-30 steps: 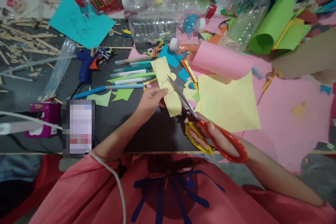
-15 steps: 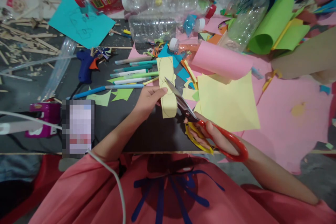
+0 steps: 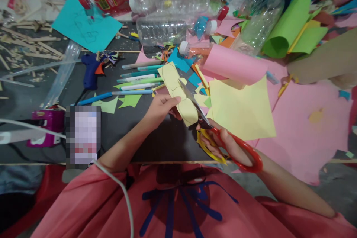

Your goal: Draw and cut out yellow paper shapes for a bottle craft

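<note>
A strip of pale yellow paper (image 3: 173, 79) with pencilled outlines is pinched between the thumb and fingers of my left hand (image 3: 163, 109). It slants, its top end leaning left. My right hand (image 3: 220, 143) grips large scissors (image 3: 242, 152) with one red and one yellow handle. The scissor blades lie along the strip's right side, beside my left thumb; whether they are parted is hard to tell. Several markers (image 3: 139, 80) lie just left of the strip, and a yellow sheet (image 3: 242, 108) lies to the right of the blades.
A blue glue gun (image 3: 90, 70), a phone (image 3: 85, 132) and a purple device (image 3: 51, 128) are at the left. Clear plastic bottles (image 3: 161, 29) line the back. Rolled pink paper (image 3: 237, 63), rolled green paper (image 3: 290, 26) and a large pink sheet (image 3: 301, 137) are at the right.
The yellow strip has turned counterclockwise, its top end swinging left and its bottom end right. My left hand has shifted slightly right. My right hand and the scissors have hardly moved.
</note>
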